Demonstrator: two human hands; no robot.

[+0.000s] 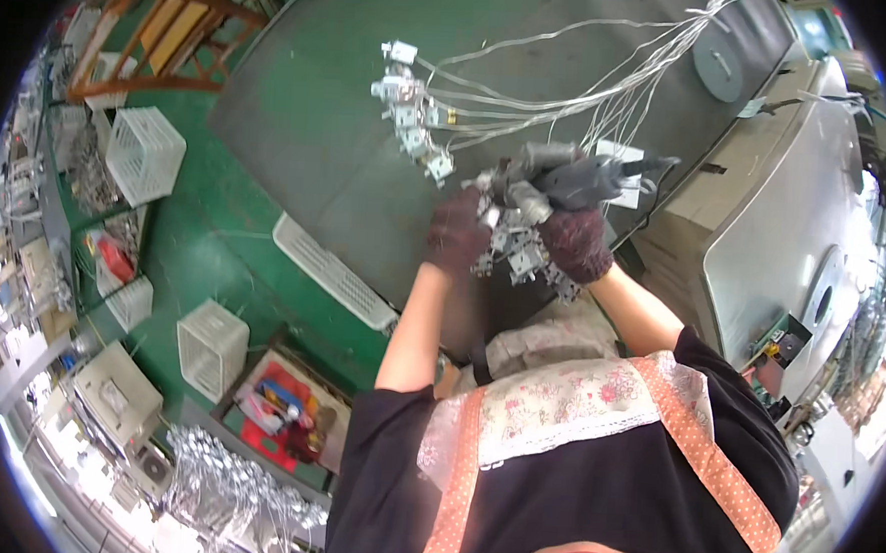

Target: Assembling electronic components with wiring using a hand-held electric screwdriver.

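Observation:
My left hand, in a dark maroon knit glove, has its fingers closed at a small silvery metal part on the dark table. Curled beside the pile of similar metal parts is my right hand, gloved alike. A dark grey power tool with a cylindrical end lies just over the right hand and hides its fingertips, so what they grip does not show. Farther off sits a row of metal parts, joined to long thin pale wires that gather at the far right.
A round grey disc lies on the table's far right. Beside the table stands a grey metal machine. On the green floor to the left are white baskets, a wooden chair and a tray with red contents. A white slotted rack edges the table.

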